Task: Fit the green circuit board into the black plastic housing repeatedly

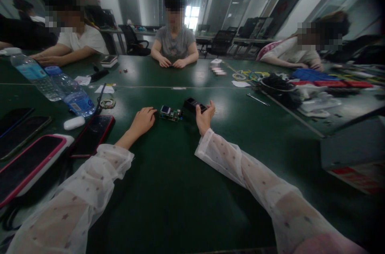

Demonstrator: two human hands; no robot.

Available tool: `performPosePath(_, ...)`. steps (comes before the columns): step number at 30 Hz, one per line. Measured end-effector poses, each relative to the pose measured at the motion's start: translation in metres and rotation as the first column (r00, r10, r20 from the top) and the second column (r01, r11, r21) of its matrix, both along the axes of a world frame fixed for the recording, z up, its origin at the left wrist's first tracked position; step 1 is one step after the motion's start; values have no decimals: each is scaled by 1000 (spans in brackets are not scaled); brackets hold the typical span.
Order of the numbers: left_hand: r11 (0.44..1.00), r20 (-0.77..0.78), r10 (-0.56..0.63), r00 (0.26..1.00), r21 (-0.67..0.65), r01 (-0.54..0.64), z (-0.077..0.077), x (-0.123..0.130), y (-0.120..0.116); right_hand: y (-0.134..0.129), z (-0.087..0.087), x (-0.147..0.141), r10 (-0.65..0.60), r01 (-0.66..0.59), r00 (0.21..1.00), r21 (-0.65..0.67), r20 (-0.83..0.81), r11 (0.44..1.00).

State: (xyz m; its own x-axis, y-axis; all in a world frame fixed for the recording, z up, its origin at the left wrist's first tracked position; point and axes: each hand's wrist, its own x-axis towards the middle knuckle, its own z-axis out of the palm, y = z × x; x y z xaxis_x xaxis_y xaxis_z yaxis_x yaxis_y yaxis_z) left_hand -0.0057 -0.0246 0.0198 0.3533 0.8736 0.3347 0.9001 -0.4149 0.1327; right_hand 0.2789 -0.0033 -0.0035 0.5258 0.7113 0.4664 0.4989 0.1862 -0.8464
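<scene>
My left hand (142,121) rests on the green table with its fingers stretched out, holding nothing. Just right of its fingertips lies a small green circuit board (172,116) with a little square screen on it. In my right hand (205,117) is a black rectangular plastic housing (191,104) with openings in its upper side, gripped at its right end between thumb and fingers. The housing sits slightly behind and to the right of the board.
Phones (93,136), a white earbud case (73,123) and water bottles (70,91) stand or lie at the left. To the right are a thin metal tool (258,99), piled cables (278,85) and a grey box (349,150). Several people (174,39) sit around the table (168,198).
</scene>
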Motion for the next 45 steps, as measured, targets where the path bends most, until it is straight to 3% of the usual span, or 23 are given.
performPosePath(13,1000,16,5,1000,-12,-5,0,0,0,3,-9,1,-1,-1,992,21,128,1000)
performPosePath(26,1000,7,3,1000,-8,-2,2,1,-1,6,-14,4,51,-55,990,22,128,998)
performPosePath(33,1000,10,5,1000,-9,-5,0,0,0,6,-9,6,96,-93,992,-39,87,995)
performPosePath(38,1000,11,0,1000,-9,0,2,0,-2,-4,0,-4,232,-237,969,66,80,969)
performPosePath(45,1000,12,-6,1000,-8,6,2,0,-1,-29,20,-20,450,-495,841,94,301,864)
